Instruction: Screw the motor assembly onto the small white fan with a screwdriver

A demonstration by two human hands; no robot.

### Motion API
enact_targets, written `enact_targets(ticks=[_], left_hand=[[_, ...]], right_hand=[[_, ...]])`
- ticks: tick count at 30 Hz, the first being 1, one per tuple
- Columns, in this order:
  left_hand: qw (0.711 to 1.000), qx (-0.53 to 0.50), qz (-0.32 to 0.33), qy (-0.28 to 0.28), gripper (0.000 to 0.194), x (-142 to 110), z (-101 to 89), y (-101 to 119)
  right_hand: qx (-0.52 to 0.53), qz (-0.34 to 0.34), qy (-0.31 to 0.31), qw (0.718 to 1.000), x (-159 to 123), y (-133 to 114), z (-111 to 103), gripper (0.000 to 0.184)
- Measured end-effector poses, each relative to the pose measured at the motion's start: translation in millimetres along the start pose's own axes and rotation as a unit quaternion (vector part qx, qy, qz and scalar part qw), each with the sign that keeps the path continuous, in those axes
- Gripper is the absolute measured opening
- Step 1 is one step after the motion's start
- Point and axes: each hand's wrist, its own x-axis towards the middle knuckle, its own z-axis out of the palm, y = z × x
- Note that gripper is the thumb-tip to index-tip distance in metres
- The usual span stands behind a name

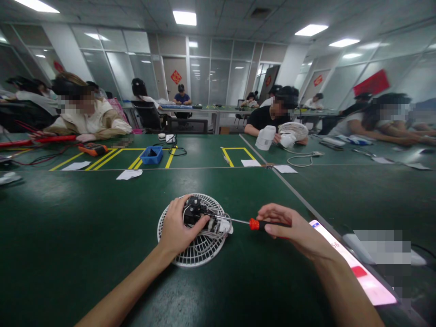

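A white round fan grille (200,254) lies on the green table, with a black fan motor assembly (195,211) and white plastic parts on top of it. My left hand (179,227) is wrapped round the motor's left side, thumb across its front. In my right hand (284,222) is a screwdriver (255,224) with a red and black handle. Its shaft lies nearly level and points left into the motor assembly; the tip is hidden among the parts.
A lit phone-like screen (357,268) lies at the right, beside my right forearm. Farther back are a blue bin (151,155), paper slips (129,174) and an orange multimeter (93,149). Across the table a person in black (260,119) handles another fan (294,131). Other people sit around.
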Motion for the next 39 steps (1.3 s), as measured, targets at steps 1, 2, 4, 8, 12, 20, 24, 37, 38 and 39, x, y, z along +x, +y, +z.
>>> enact_targets(ticks=[1,2,4,8,12,20,24,37,38,39], left_hand=[[1.0,0.0,0.0,0.001,0.054,0,-0.1,0],[1.0,0.0,-0.001,0.002,0.054,0,-0.3,0],[1.0,0.001,-0.003,0.002,0.053,0,-0.8,0],[1.0,0.0,-0.002,-0.002,0.053,0,-1.6,0],[1.0,-0.003,-0.003,0.0,0.053,0,-1.1,0],[1.0,0.002,-0.006,0.0,0.056,0,-0.2,0],[1.0,0.004,-0.007,0.0,0.056,0,-0.2,0],[1.0,0.005,-0.001,-0.002,0.055,-1,0.8,-2],[1.0,0.004,-0.002,-0.002,0.055,-1,0.8,-2],[1.0,0.003,-0.002,-0.002,0.055,-1,0.8,-2]], right_hand=[[0.01,0.024,-0.01,1.0,-1,-1,2,0.043],[0.022,0.054,-0.024,0.998,-2,-3,3,0.042],[0.042,0.11,-0.052,0.992,-4,-5,6,0.043],[0.039,0.123,-0.064,0.99,-5,-7,5,0.042],[0.016,0.07,-0.04,0.997,-3,-4,2,0.044],[-0.053,0.002,0.01,0.999,0,-2,-3,0.041],[-0.08,-0.01,0.006,0.997,0,-2,1,0.04],[-0.06,0.075,-0.015,0.995,1,-4,5,0.048],[-0.062,0.067,-0.011,0.996,1,-3,4,0.048],[-0.063,0.059,-0.006,0.996,2,-3,3,0.047]])
